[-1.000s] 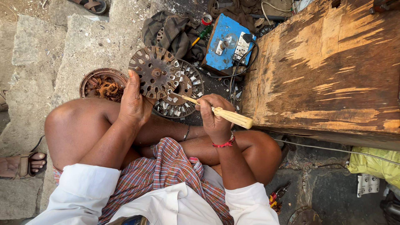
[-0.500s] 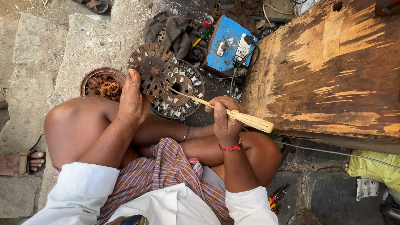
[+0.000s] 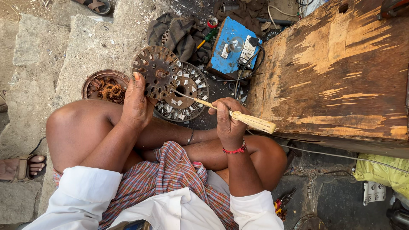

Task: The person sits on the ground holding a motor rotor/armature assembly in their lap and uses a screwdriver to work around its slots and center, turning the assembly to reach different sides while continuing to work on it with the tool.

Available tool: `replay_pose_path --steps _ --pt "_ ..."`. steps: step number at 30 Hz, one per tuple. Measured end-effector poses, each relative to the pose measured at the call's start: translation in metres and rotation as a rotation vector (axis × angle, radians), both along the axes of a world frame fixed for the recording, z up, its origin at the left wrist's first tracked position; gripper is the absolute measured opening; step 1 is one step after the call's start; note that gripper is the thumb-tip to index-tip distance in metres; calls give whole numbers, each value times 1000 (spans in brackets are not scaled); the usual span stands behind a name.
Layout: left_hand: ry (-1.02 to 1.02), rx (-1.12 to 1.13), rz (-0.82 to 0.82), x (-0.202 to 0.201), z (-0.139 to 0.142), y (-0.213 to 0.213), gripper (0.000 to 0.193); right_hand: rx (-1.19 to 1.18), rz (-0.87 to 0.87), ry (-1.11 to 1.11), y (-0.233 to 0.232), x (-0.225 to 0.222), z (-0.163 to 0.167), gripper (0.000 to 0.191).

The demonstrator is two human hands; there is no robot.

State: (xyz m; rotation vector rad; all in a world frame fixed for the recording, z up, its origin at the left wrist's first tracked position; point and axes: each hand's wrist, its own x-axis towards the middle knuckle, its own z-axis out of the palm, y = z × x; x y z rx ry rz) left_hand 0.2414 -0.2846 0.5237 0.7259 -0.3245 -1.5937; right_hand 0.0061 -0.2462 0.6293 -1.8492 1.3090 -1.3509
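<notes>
Left hand: left hand gripped the rim of the slotted metal disc, holding it upright above the knees.
Right hand: right hand closed around the wooden-handled tool.
Technique: judged best to brace the disc firmly and work the tip with small, controlled pressure.
Tool axis: long axis ran from lower right to upper left, tip at the disc's face.

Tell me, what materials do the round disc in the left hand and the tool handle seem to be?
Round disc: probably metal, rusty brown with punched holes and a dull finish. Tool handle: apparently pale bare wood, with visible grain and worn, unpainted surface.
</notes>
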Motion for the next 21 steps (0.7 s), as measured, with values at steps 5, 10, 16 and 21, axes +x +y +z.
replay_pose_path --steps 5,10,16,21 --pt "24 -48 10 0 3 3 67 1 5 -14 2 7 2 27" --pt "77 -77 38 0 14 4 67 -64 -7 87 6 17 6 23" --pt "103 -101 56 -1 21 4 68 -94 -124 193 15 29 -5 23" --pt "61 -119 97 1 13 4 66 93 -176 -184 17 39 -26 26"
